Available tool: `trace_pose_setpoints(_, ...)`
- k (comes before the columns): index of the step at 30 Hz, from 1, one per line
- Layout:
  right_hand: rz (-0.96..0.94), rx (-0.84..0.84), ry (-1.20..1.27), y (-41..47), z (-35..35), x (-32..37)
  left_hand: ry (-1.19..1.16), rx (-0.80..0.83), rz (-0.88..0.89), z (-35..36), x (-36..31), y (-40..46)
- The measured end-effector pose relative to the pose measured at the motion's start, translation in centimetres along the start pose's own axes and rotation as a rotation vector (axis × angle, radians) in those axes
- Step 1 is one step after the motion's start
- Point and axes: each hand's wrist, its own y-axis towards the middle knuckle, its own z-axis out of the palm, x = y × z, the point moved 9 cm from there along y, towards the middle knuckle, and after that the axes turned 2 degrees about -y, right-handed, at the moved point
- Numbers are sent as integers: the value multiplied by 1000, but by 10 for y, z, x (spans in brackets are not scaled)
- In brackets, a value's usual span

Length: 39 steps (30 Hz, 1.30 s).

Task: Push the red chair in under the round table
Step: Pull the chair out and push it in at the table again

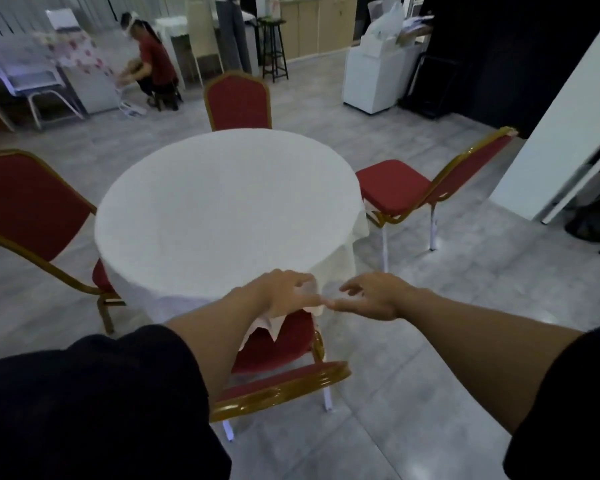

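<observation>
A round table [222,202] covered by a white cloth fills the middle of the view. Directly below me stands a red chair [284,344] with a gold frame, its seat partly under the hanging cloth and its backrest top toward me. My left hand [284,292] hovers above the table's near edge with fingers loosely curled, touching or pinching the cloth hem; I cannot tell which. My right hand [371,296] is beside it, fingers spread, holding nothing. Both hands are above the chair seat, apart from the backrest.
Three more red chairs stand around the table: at the left [32,209], at the back [238,102] and at the right [413,188], turned outward. A person [153,60] crouches far left. A white cabinet [374,81] and a white wall panel [561,133] stand at the right.
</observation>
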Motion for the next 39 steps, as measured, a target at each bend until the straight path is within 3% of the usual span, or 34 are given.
trace_pose_setpoints(7, 183, -155, 42, -17, -101, -140, 116, -170, -17, -38, -125, 90)
trace_pose_setpoints(15, 277, -196, 59, -51, -154, -280, 220, -110, 82, -27, -274, 166)
trace_pose_setpoints(26, 360, -346, 41, -40, -260, -430, 243, -103, 156, -61, -387, 325)
trace_pose_setpoints(39, 399, -378, 98, 36, -385, -564, 209, -119, 201, -122, -480, 522)
